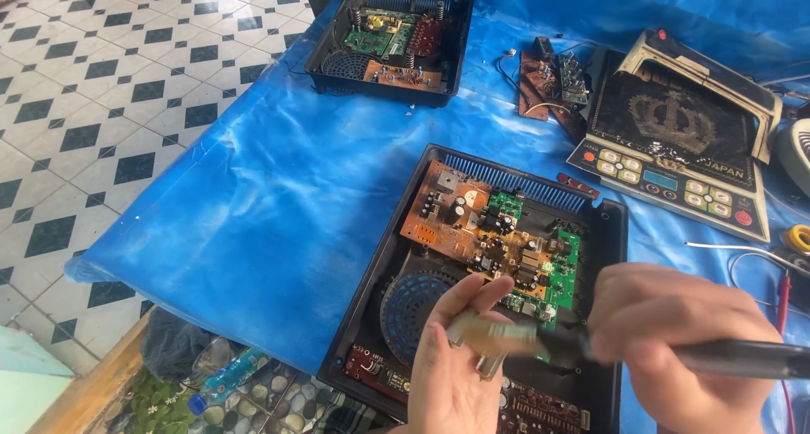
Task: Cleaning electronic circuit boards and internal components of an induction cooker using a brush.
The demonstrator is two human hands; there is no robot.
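Across the tabletop a crumpled blue plastic sheet (pixel 278 181) is spread, and on it an opened black plastic appliance casing (pixel 607 231) is laid, its orange and green circuit boards (pixel 494 231) and round fan grille (pixel 413 303) exposed. Just above the near end of this casing a small pale blurred component with metal legs (pixel 489 337) is pinched between thumb and fingers of the left hand (pixel 456 366). It is judged light, stiff and fragile at the legs, so the body is the better place to be held. The grip of the right hand (pixel 666 341) is closed around a black pen-shaped tool (pixel 742 358), its tip brought close to the component. Farther off, a second opened black casing (pixel 392 42) and a flat cooker top panel with round buttons (pixel 675 139) are seen; loose brown boards (pixel 548 84) lie between them. Well apart from the hands, none of these obstructs.
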